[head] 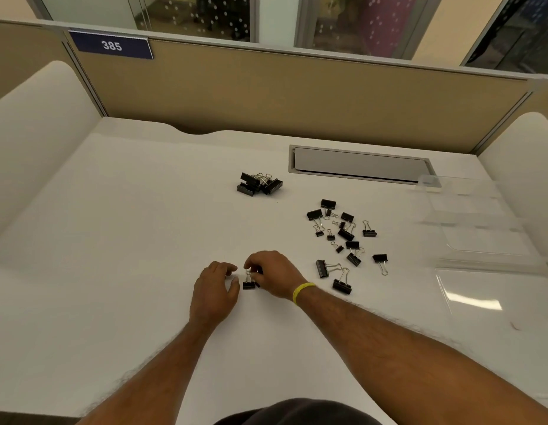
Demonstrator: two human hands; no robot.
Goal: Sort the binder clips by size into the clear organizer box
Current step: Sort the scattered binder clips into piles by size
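My right hand (274, 276) pinches the wire handle of a small black binder clip (248, 284) that stands on the white desk. Just left of that clip my left hand (216, 291) hovers with curled fingers and holds nothing that I can see. Several loose black clips of mixed sizes (346, 237) lie scattered to the right. A pile of large clips (259, 184) sits farther back. The clear organizer box (481, 228) stands open at the right, with its lid (493, 299) lying flat toward me.
A grey cable hatch (361, 164) is set into the desk behind the clips. Tan partition walls close the back, and white side panels (36, 142) flank the desk. A sign reads 385 (111, 45).
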